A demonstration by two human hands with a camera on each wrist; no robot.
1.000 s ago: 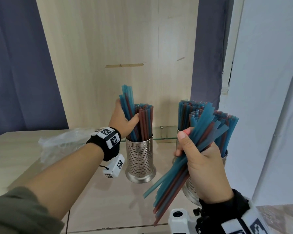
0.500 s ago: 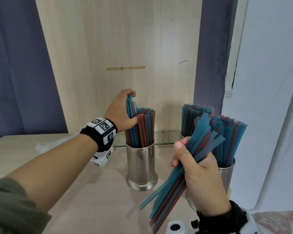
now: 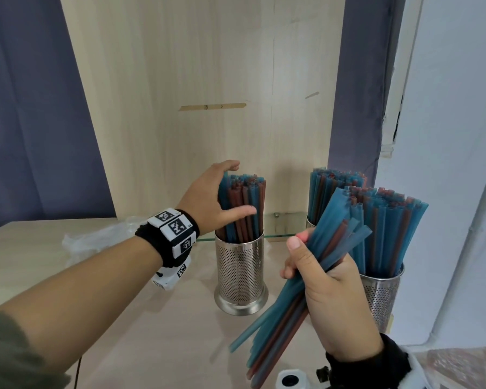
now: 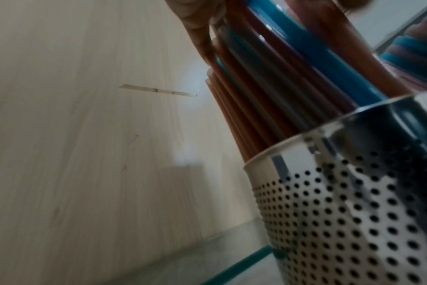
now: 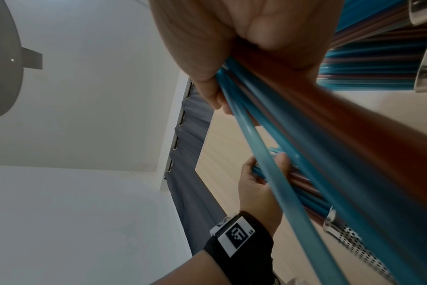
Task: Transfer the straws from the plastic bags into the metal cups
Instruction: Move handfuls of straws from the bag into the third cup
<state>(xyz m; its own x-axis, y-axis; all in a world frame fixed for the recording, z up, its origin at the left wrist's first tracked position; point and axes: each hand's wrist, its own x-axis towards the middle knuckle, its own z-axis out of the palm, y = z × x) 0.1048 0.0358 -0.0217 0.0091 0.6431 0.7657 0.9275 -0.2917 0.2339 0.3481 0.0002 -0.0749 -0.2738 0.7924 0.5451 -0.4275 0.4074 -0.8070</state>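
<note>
The left hand (image 3: pixel 208 197) cups the standing straws (image 3: pixel 243 209) in the middle perforated metal cup (image 3: pixel 240 273), fingers arched over their tops and thumb stretched across their front at about 3 o'clock from the palm. The fingers look relaxed rather than clenched; in the left wrist view a fingertip rests against the outermost brown straws. My reading is that it is pressing the bundle together and down so the tops sit level and a gap opens for more.

The right hand (image 3: pixel 331 293) is clenched around a loose bundle of blue and brown straws (image 3: pixel 317 265), gripped near the middle, so the bundle slants from 7 o'clock up toward 1 o'clock. Holding it mid-length keeps the ends from fanning too far (though the lower ends already splay a little).

Two more metal cups stand to the right: a near one (image 3: pixel 382 293) just behind the right hand, packed with straws, and a far one at about 12 o'clock from it, mostly hidden, whose straws (image 3: pixel 334 183) show. A crumpled clear plastic bag (image 3: pixel 96 242) lies on the wooden tabletop (image 3: pixel 26 248) at 9 o'clock from the middle cup, behind the left wrist.

The held bundle probably goes next into the middle cup, the least crowded of the three.
</note>
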